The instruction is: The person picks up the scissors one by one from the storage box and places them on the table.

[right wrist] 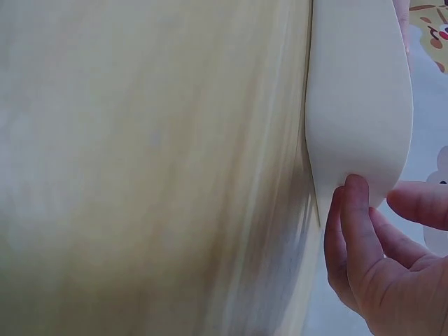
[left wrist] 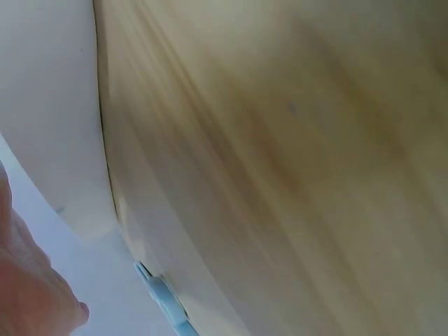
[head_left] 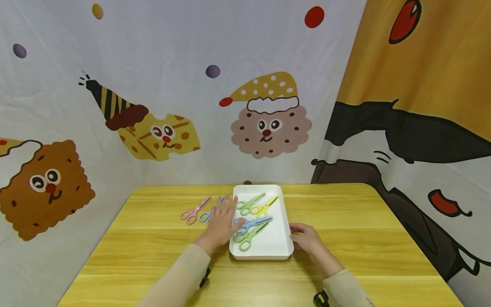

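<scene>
A white tray (head_left: 274,238) holds several pairs of scissors: green scissors (head_left: 245,208) and yellow scissors (head_left: 264,207) farther back, blue scissors (head_left: 255,222) crossing another green pair (head_left: 251,237) nearer the front. My left hand (head_left: 219,224) lies along the tray's left side with fingers extended, its thumb reaching over the rim beside the blue pair's handles. Partly hidden behind that hand is a second pair of blue scissors (head_left: 204,217) on the table. At the right side, my right hand (right wrist: 392,273) holds the tray, fingertips against the outer wall and thumb at the rim.
Pink scissors (head_left: 194,211) lie on the wooden table (head_left: 337,213), left of the tray. A cloth backdrop (head_left: 172,55) printed with cartoon figures hangs behind the table's far edge.
</scene>
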`<state>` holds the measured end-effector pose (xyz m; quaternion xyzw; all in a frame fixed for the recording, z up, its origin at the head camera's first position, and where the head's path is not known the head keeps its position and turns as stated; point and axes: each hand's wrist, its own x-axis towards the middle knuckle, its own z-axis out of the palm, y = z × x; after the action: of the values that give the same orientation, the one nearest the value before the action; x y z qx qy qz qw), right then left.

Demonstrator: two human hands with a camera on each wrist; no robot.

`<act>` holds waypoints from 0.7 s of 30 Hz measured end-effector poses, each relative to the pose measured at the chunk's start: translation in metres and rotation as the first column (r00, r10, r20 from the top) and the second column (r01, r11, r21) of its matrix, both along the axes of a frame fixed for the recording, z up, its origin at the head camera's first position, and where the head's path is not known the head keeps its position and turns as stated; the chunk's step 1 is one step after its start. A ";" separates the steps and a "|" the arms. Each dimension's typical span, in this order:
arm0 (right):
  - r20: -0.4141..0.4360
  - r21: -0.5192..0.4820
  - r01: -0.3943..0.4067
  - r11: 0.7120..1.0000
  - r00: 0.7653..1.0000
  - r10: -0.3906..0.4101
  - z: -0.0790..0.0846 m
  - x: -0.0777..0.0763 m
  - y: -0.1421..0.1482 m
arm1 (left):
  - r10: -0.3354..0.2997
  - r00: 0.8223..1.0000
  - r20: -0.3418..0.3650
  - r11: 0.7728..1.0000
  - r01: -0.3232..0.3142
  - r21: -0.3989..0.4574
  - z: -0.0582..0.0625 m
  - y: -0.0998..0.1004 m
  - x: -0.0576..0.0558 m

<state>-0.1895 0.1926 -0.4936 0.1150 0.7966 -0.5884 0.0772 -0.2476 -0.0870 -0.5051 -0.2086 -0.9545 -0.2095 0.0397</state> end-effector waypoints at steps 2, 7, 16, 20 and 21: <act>-0.001 0.006 0.000 1.000 1.000 0.000 0.000 0.000 0.000 | -0.020 1.000 -0.002 1.000 0.020 -0.006 0.000 0.003 0.001; -0.005 0.011 0.003 1.000 1.000 -0.003 -0.001 0.000 0.000 | -0.036 0.999 0.000 0.998 0.036 -0.045 0.001 0.012 0.002; -0.012 0.011 -0.001 1.000 1.000 0.001 0.000 0.000 -0.001 | -0.093 0.996 0.012 0.986 0.094 -0.140 -0.005 0.027 0.001; -0.007 0.013 0.001 1.000 1.000 -0.001 -0.001 -0.001 -0.001 | -0.104 0.994 0.023 0.979 0.106 -0.172 -0.006 0.033 0.002; -0.005 0.015 0.003 1.000 1.000 -0.003 -0.001 -0.001 -0.001 | -0.108 0.994 0.023 0.977 0.110 -0.180 -0.006 0.034 0.002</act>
<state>-0.1902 0.1918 -0.4945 0.1153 0.8009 -0.5830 0.0733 -0.2458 -0.0531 -0.5106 -0.2619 -0.9570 -0.1249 0.0025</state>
